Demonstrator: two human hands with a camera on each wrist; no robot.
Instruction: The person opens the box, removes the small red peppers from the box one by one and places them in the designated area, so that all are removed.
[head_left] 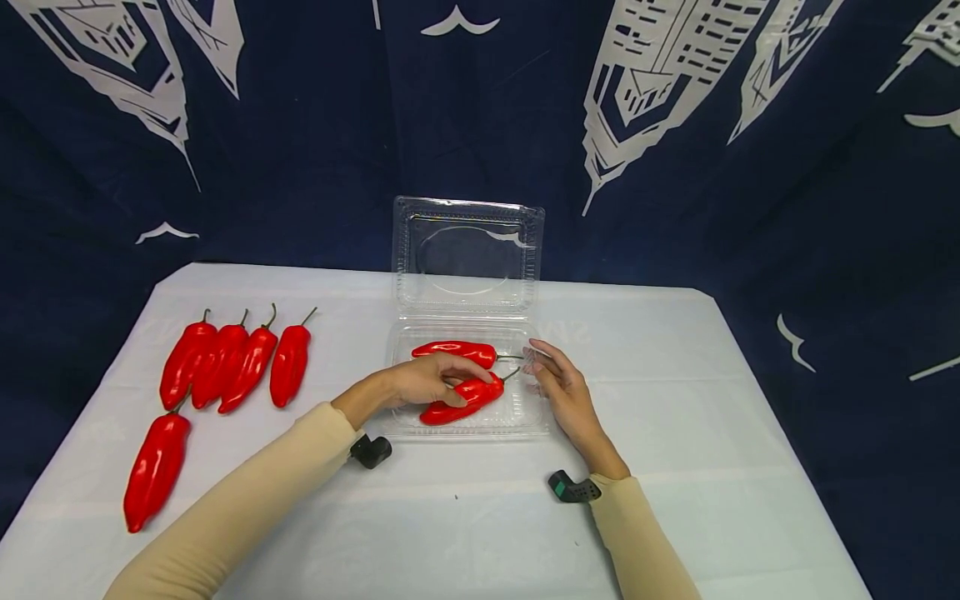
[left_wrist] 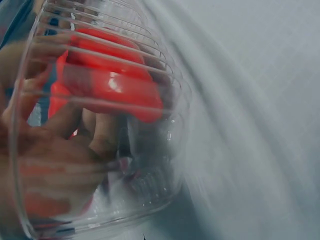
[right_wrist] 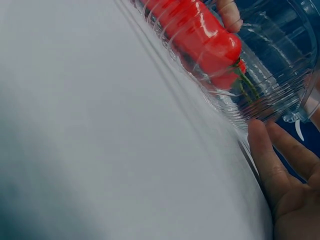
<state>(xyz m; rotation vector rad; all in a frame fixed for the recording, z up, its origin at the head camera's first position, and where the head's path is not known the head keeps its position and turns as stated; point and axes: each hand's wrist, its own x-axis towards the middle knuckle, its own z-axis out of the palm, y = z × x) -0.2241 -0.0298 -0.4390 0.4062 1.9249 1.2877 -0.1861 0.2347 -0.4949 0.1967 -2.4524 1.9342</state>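
On the white table stands a clear plastic clamshell box [head_left: 517, 422], its lid [head_left: 467, 292] raised at the back. Two shiny red peppers lie crosswise inside, stems pointing right. My left hand [head_left: 420, 382] reaches over the box's left side and holds the nearer pepper [head_left: 483, 400] between thumb and fingers. Behind it is the farther pepper [head_left: 452, 348], partly covered by that hand. At the right wall my right hand [head_left: 567, 400] touches the box with fairly straight fingers [right_wrist: 270, 165]. Through the plastic, the left wrist view shows a red pepper [left_wrist: 117, 85] beside the left fingers.
Left of the box, several red peppers [head_left: 288, 367] lie in a row with their stems pointing away. One more pepper [head_left: 155, 471] lies nearer the front left. A dark blue cloth [head_left: 315, 167] with white drawings hangs behind the table [head_left: 660, 400].
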